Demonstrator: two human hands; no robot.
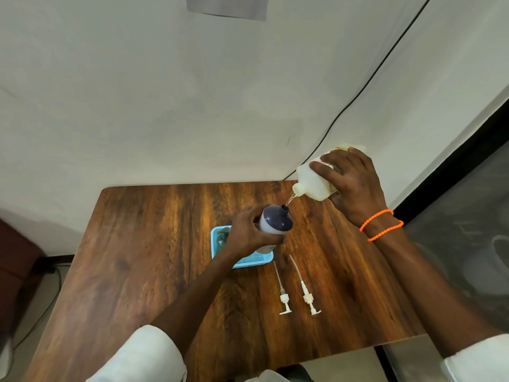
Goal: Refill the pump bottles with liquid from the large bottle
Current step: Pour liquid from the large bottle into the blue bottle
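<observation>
1. Nearest us, two white plastic pump heads with long dip tubes (298, 288) lie side by side on the brown wood-grain table (154, 244), well apart from either grip.
2. Just beyond them sits a light blue plastic mesh basket (256, 261), partly hidden by our left forearm; something clear lies inside it, though we cannot tell what.
3. Our left hand (249, 232) has its grip curled round a white pump bottle with a dark navy shoulder and open neck (276, 220), held tilted above the basket.
4. Farther right, our right hand (355, 188), orange bead bracelets (381, 224) at the wrist, grips a large translucent white plastic bottle (311, 183) tipped spout-down, a thin stream of clear liquid (290, 201) falling into the pump bottle's neck.
</observation>
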